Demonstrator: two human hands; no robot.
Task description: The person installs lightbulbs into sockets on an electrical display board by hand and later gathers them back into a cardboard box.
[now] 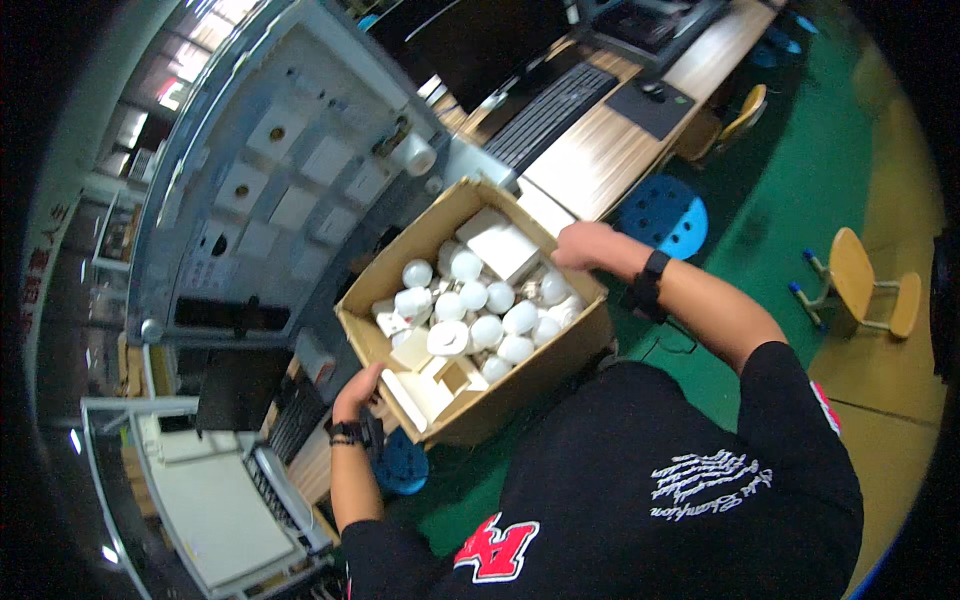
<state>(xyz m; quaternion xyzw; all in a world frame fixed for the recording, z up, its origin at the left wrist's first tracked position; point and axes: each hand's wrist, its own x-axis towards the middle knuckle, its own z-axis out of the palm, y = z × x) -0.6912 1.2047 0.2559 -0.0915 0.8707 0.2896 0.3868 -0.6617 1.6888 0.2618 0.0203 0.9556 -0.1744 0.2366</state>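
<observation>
Between my two hands is an open cardboard box (535,400), tilted in view. Many white round light bulbs (473,295) lie heaped inside it. A white carton (497,243) rests among them at the far side, and an opened white carton (445,385) lies at the near left. My left hand (355,392) is closed on the box's left edge, with some fingers hidden against its side. Over at the right corner, my right hand (588,247) grips the rim, fingers curled over it. Dark bands circle both wrists.
Ahead, a wooden desk (590,155) carries a black keyboard (553,115) and a mouse (652,91) on a dark mat. A grey panel (265,180) with mounted cards stands at left. A blue stool (662,215) and a yellow chair (852,275) stand on the right.
</observation>
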